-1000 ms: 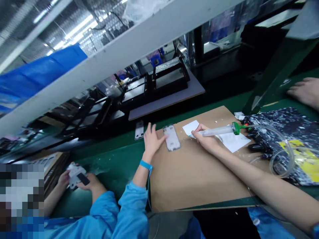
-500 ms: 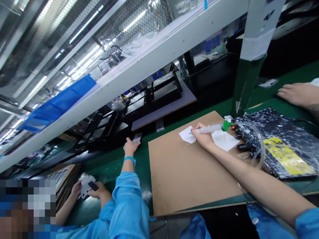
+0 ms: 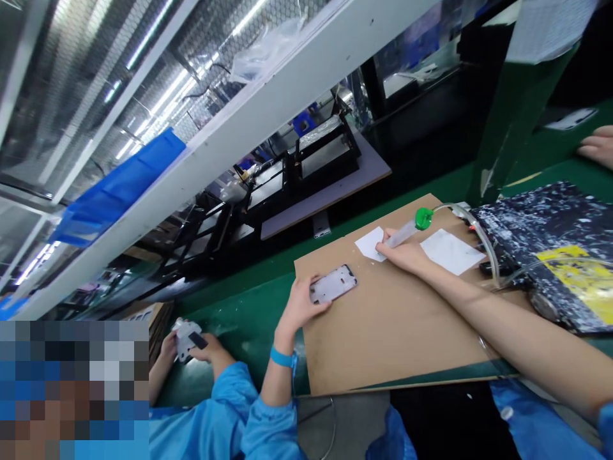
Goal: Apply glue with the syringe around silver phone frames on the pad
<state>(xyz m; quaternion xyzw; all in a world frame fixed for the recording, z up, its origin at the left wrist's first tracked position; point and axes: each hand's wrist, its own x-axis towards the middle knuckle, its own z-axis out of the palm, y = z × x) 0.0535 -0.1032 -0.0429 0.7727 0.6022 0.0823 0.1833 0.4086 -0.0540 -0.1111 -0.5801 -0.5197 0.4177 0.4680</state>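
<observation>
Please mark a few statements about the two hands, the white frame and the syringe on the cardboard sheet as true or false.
1. The left hand grips a white phone frame at the edge of the cardboard sheet. True.
2. The right hand holds a pair of scissors. False: it holds a syringe with a green cap.
3. The syringe's tip points at a small white paper. True.
4. The left wrist is bare. False: it wears a blue wrist strap.
5. The phone frame lies on the black speckled board. False: it is over the cardboard sheet.
</observation>
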